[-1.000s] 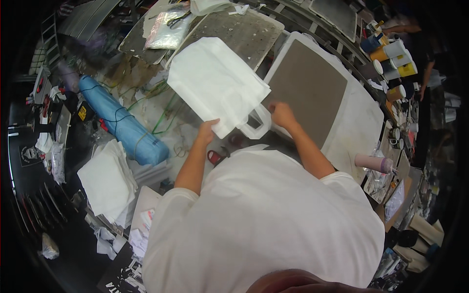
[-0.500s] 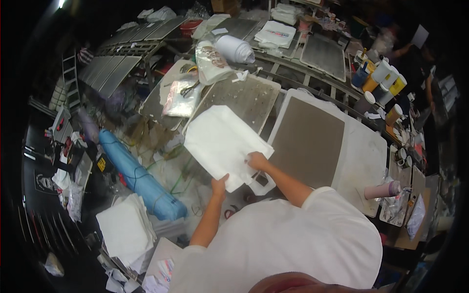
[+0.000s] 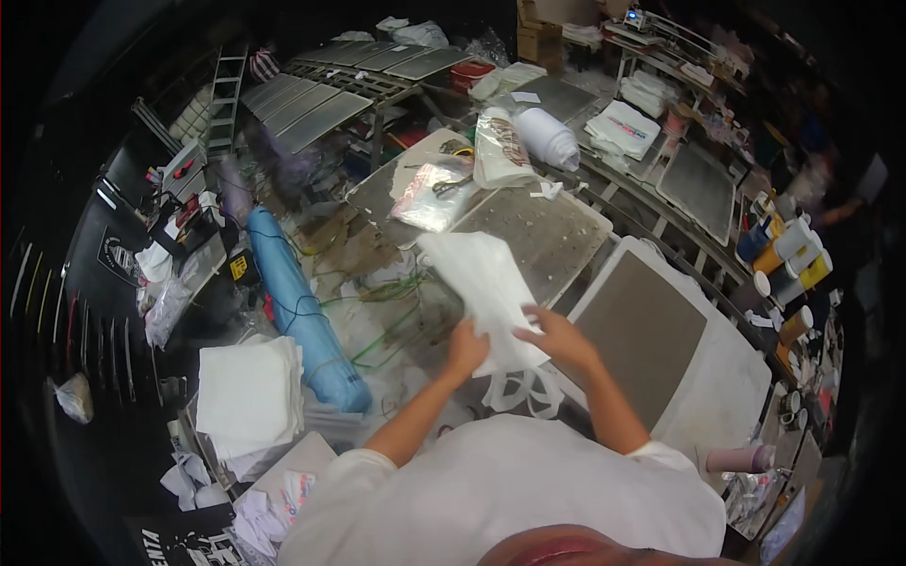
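Observation:
A white fabric bag (image 3: pixel 481 278) with loop handles hangs in front of me, its handles toward my body and its far end by the worn grey board. It looks narrow, folded or turned partly edge-on; I cannot tell which. My left hand (image 3: pixel 467 349) is closed on the bag's left edge near the handle end. At the right edge, my right hand (image 3: pixel 563 341) has its fingers spread, thumb and forefinger apart, at or just over the cloth. The handles (image 3: pixel 524 391) dangle below both hands.
A stack of white bags (image 3: pixel 247 391) sits to my left, beside a long blue wrapped roll (image 3: pixel 307 311). On the right lies a white-edged board with a brown panel (image 3: pixel 642 321). Ahead are scissors (image 3: pixel 453 184) on a clear plastic packet, a white roll (image 3: pixel 547 139) and several ink bottles (image 3: pixel 793 250).
The bag went from broad and flat to narrow. My right hand's fingers have spread from a closed grip. The whole view has shifted, with the surroundings now farther right.

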A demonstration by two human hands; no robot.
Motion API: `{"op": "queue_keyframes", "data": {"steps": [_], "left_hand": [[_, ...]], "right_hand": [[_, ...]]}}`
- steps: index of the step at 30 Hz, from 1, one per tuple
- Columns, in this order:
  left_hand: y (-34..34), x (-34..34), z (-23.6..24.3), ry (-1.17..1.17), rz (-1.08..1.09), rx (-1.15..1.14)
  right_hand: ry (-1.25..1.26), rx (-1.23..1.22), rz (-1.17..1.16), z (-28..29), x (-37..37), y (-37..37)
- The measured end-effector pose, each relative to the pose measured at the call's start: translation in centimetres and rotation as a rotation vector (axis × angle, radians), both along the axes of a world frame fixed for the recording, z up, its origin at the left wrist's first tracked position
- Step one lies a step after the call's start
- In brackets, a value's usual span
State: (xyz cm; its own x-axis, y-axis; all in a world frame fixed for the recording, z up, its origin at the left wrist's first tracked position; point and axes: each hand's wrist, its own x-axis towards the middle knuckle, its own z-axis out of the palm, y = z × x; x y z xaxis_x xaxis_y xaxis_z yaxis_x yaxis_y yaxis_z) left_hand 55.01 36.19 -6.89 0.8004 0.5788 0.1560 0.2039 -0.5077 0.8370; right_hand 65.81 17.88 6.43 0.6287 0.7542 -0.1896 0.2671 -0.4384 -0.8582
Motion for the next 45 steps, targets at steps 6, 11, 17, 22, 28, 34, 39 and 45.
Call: {"op": "queue_keyframes", "data": {"steps": [6,11,17,22,28,34,39,45], "left_hand": [[-8.1,1.5,10.1,0.268,-0.465,0.176],[-5.3,0.3,7.7,-0.146,-0.543,-0.243],[6.9,-0.8,-1.3,-0.051,-0.037,-0.608],[8.0,-2.2,4.2,-0.303,-0.387,-1.181],[9.9,-2.9,10.4,-0.171,-0.266,-0.848],[17.3,-6.3,13.6,0.119,-0.005,-0.102],[17.0,-11.0,6.8,0.389,0.030,0.072],[14.6,-13.4,-1.0,0.573,0.080,0.137]], "right_hand": [[-0.305,-0.189,-0.188,2.6,0.2,6.3],[-0.476,-0.105,-0.110,1.7,3.9,2.0],[-0.269,0.081,0.109,9.7,0.8,-1.9],[0.171,0.418,-0.071,9.8,0.5,-5.0],[0.380,0.420,-0.353,2.3,-0.7,-3.5],[0.016,0.897,-0.852,-10.4,-0.6,-4.0],[0.640,0.407,-0.028,-16.4,-9.8,-0.9],[1.085,0.810,-0.183,-13.9,-4.3,-1.2]]}}
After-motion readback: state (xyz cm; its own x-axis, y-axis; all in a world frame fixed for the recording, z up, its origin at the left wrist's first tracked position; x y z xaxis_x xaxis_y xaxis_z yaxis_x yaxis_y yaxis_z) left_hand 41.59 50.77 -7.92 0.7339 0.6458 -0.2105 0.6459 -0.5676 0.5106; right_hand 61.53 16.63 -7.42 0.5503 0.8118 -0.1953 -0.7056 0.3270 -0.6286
